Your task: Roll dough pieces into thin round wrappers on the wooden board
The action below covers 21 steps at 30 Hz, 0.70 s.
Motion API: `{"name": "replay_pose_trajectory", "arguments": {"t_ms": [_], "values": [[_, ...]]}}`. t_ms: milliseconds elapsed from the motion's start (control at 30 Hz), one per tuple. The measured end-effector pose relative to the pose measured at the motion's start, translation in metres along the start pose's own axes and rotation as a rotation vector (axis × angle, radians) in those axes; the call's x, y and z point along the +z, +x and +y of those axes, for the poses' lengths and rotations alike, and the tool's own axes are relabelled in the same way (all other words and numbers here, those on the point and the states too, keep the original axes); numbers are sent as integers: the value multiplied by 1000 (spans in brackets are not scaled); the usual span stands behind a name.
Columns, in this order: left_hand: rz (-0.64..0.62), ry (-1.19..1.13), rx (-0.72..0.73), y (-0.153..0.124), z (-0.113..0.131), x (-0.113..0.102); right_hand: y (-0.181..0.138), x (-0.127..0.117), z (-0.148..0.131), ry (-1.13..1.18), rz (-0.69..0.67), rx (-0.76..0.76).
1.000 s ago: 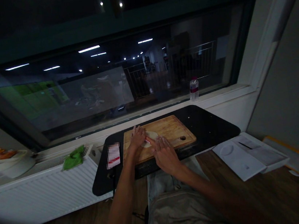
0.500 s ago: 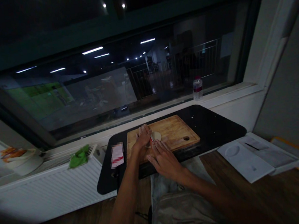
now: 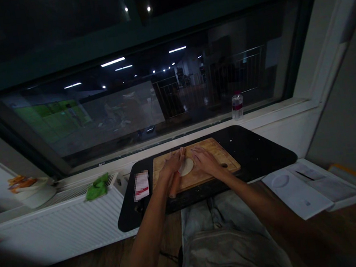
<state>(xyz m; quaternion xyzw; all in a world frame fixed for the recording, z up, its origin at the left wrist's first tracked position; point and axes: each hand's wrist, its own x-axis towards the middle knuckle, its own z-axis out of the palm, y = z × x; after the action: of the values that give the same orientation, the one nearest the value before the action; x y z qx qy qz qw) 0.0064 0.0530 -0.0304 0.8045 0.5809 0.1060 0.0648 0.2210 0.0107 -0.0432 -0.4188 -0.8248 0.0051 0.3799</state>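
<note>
A flat round piece of dough (image 3: 187, 167) lies on a wooden cutting board (image 3: 211, 146). Along its left edge runs an orange-brown rolling pin (image 3: 174, 186), slanting from far right to near left. My left hand (image 3: 172, 162) is closed over the middle of the pin and hides part of it. To the right of the dough is my right hand (image 3: 203, 159), fingers stretched out and apart from the pin. Its fingertips are close to the dough's far right edge; whether they touch the dough or the board I cannot tell.
The board rests on a black table (image 3: 255, 149) below a window. A blurred white-and-red packet (image 3: 141, 185) lies at its left. A bottle (image 3: 237, 106) stands on the sill, a green cloth (image 3: 97, 187) on the radiator. Right of the table is an open white box (image 3: 298, 190).
My right hand has come off the rolling pin and moved right and away from me, past the dough. My left hand stays on the pin. The view has shifted slightly.
</note>
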Motion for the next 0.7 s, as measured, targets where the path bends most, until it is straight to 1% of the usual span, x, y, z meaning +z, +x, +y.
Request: {"name": "replay_pose_trajectory", "arguments": {"t_ms": [167,300,333,433,533,600,700], "values": [[-28,3,-42,-13,0,-10,12,2,11,-4,-23,-76],[-52,15,-131,-22,6,-14,22,8,17,-48,-102,-109],[-54,22,-130,-24,8,-13,25,11,18,-58,-120,-124],[-57,65,-96,-29,15,-9,34,19,23,-98,-183,-169],[5,138,-40,-34,19,-3,40,25,26,-158,-243,-169],[62,174,-7,-36,19,-2,41,25,24,-201,-264,-160],[63,168,32,-35,14,-4,35,19,18,-277,-282,-138]]}}
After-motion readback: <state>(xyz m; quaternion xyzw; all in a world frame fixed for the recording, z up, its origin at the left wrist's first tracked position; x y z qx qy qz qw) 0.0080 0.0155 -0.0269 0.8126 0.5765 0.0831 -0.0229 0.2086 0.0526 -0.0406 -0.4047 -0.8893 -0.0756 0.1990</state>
